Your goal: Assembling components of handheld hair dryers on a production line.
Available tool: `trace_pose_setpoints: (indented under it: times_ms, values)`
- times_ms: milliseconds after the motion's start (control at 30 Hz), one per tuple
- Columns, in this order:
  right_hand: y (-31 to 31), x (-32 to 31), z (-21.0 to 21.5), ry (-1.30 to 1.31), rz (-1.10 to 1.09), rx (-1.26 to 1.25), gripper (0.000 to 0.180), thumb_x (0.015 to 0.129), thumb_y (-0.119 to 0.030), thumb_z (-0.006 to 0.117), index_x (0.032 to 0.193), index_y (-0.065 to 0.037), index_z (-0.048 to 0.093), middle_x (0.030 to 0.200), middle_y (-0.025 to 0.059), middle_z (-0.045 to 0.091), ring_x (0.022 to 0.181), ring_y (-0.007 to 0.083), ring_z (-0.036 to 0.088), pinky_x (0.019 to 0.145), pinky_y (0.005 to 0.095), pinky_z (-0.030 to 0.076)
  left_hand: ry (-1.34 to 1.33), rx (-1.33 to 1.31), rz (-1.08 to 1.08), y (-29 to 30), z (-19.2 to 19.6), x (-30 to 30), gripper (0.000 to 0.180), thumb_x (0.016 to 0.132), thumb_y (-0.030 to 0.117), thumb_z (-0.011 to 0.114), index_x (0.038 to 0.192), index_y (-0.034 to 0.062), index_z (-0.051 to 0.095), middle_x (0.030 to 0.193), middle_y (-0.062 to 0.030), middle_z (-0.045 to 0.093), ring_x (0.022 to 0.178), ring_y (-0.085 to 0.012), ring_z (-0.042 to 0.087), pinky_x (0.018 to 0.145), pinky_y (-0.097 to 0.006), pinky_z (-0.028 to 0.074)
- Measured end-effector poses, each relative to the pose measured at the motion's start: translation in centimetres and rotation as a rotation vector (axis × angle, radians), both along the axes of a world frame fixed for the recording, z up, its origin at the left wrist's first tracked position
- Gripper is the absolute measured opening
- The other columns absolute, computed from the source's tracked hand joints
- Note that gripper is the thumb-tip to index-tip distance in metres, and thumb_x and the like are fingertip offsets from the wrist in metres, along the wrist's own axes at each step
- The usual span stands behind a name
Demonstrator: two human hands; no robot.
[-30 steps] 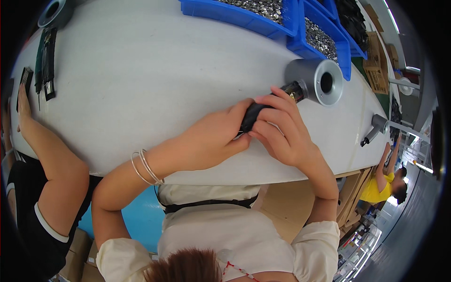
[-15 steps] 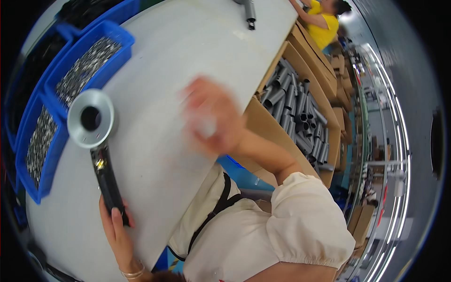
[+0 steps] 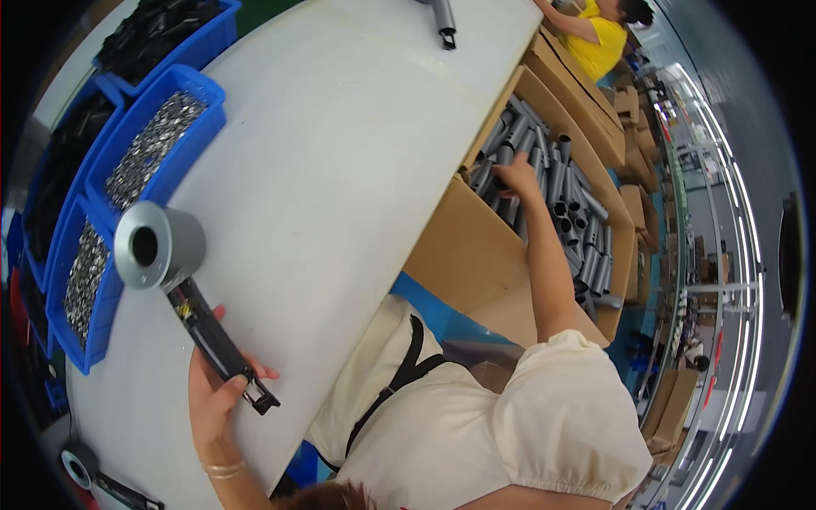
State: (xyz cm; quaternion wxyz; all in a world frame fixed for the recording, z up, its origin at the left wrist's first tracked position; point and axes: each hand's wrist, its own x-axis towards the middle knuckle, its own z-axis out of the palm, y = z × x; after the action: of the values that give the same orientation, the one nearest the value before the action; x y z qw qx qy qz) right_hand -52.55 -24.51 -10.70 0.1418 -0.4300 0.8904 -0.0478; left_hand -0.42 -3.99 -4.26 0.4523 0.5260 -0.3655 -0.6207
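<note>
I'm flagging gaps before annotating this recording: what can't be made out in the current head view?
All in the head view:
Left hand's palm: hidden behind the black handle it holds.
Whether the right hand grips a tube: too small, fingertips lost among the grey tubes.
Lower tubes: covered by those on top.
Far grey unit: upper part cut off by the top edge.
Individual metal pieces' shapes: too small.

Black handle (image 3: pixel 218 342), grey tubes (image 3: pixel 557 184)

Head-worn left fisheye, wide view from above, facing down, close over the white table (image 3: pixel 323 195)
</note>
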Motion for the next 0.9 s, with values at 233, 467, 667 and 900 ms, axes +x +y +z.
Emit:
trace_pose_setpoints:
  times_ms: [233, 467, 667, 900]
  values:
    - [3.1, -1.1, 4.3, -0.663, -0.069, -0.861, 0.043, 0.083, -0.012, 0.067, 0.120, 0.000, 0.049, 0.087, 0.0067, 0.061, 0.060, 0.0127, 0.057, 0.056, 0.0247, 0.047, 0.253, -0.060, -0.003, -0.8, 2.4, -0.5, 0.073, 0.067, 0.031, 0.073, 0.120, -0.0030, 0.037, 0.072, -0.0128, 0.059, 0.064, -0.0259, 0.064, 0.072, -0.042, 0.056]
    - [1.7, 14.6, 11.5, -1.490, 0.401, -1.069, 0.048, 0.093, -0.027, 0.059, 0.129, 0.000, 0.042, 0.102, 0.0054, 0.059, 0.093, 0.0189, 0.058, 0.085, 0.0341, 0.044, 0.160, -0.440, 0.235, -0.4, 5.9, 1.6, 0.071, 0.072, 0.033, 0.074, 0.124, -0.0006, 0.039, 0.073, -0.0134, 0.058, 0.068, -0.0281, 0.062, 0.070, -0.043, 0.053]
    - [8.0, 31.3, 12.3, -1.256, 1.094, 0.034, 0.062, 0.083, -0.033, 0.068, 0.133, -0.010, 0.038, 0.092, 0.0094, 0.059, 0.061, 0.0188, 0.059, 0.060, 0.0310, 0.050, 0.183, -0.599, 0.327, -1.9, 6.1, 4.7, 0.041, 0.077, 0.020, 0.066, 0.108, 0.0001, 0.047, 0.094, -0.0121, 0.059, 0.092, -0.0282, 0.062, 0.083, -0.040, 0.049]
    - [13.8, 44.3, 13.7, -1.062, 1.539, -0.072, 0.058, 0.083, -0.014, 0.066, 0.131, -0.005, 0.036, 0.090, 0.0174, 0.062, 0.078, 0.0300, 0.065, 0.070, 0.0368, 0.049, 0.065, -0.592, 0.474, 0.0, 6.9, 7.3, 0.042, 0.082, 0.016, 0.063, 0.116, 0.0041, 0.042, 0.104, -0.0108, 0.056, 0.106, -0.0238, 0.057, 0.091, -0.038, 0.046]
